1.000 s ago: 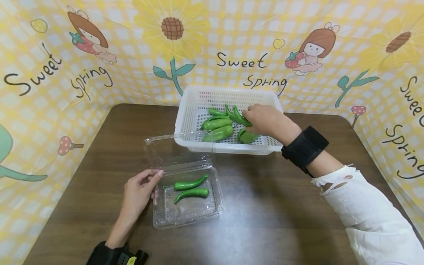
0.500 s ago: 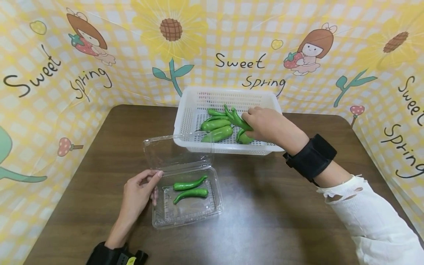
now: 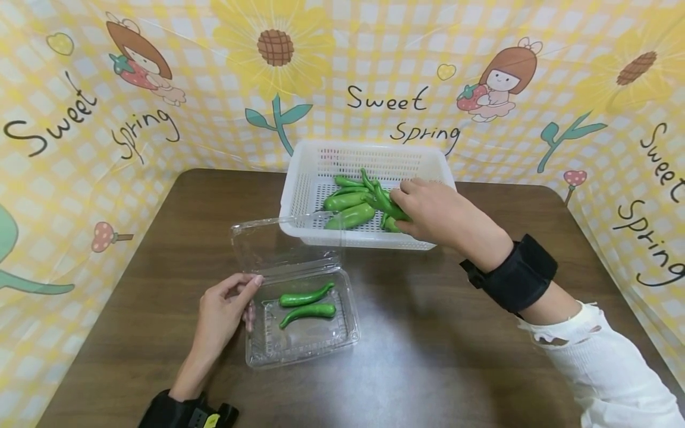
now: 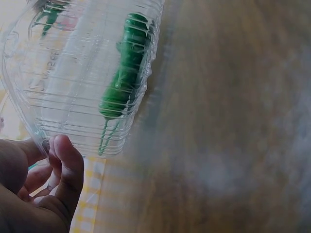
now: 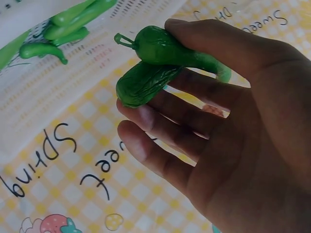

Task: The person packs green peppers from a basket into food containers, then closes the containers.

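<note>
In the head view, my left hand [image 3: 227,306] pinches the left back edge of an open clear plastic clamshell box [image 3: 255,353]. Two curved green chili peppers [image 3: 307,310] lie side by side in its base, and its lid [image 3: 289,246] stands raised behind. My right hand [image 3: 436,211] reaches over a white perforated basket [image 3: 369,239]. Two green peppers [image 5: 155,46] are held between its thumb and fingers in the right wrist view. Several more green peppers [image 3: 350,216] rest in the basket, left of that hand, partly covered by it.
The brown wooden table [image 3: 428,356] carries the box in front and the basket at the back. A yellow checked cloth [image 3: 214,119] with printed figures walls the table behind and at both sides. The raised lid overlaps the basket's front left corner in the head view.
My right hand has come slightly toward the front of the basket with the peppers, the wrist turning and the forearm shifting right and down. The left hand and the box stay still.
</note>
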`<state>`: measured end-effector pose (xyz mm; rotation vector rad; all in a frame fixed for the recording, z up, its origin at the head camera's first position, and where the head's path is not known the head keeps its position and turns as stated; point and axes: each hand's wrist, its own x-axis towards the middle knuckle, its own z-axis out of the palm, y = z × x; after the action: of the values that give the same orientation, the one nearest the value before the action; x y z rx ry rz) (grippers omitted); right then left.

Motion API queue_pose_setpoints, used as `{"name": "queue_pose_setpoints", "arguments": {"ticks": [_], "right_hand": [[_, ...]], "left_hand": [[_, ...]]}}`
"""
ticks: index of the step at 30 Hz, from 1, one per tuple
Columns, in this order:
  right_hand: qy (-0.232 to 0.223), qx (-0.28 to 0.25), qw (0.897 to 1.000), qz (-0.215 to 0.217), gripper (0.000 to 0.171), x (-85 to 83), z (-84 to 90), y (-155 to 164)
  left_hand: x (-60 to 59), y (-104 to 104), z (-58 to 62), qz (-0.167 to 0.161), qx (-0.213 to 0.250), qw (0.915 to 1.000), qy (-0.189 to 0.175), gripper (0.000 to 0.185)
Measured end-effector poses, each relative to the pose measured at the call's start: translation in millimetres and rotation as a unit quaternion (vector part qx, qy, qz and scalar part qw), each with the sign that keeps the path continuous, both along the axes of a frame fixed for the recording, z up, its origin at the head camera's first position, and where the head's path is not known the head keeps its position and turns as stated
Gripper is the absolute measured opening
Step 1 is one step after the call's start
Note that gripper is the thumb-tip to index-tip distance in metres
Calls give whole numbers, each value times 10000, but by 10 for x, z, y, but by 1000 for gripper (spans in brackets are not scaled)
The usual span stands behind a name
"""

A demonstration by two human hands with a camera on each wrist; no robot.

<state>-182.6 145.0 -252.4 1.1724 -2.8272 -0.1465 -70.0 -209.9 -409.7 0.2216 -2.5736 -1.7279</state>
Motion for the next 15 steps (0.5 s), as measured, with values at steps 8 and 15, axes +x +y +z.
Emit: {"name": "queue_pose_setpoints", "arguments": {"ticks": [8, 15], "right_hand": [[-74, -52, 9999, 116, 36, 198, 53, -72], [66, -59, 9990, 432, 39, 352, 15, -199]], "left_hand": [[38, 55, 142, -31, 55, 10000, 58, 29], [4, -10, -37, -8, 109, 9999, 120, 32]]}}
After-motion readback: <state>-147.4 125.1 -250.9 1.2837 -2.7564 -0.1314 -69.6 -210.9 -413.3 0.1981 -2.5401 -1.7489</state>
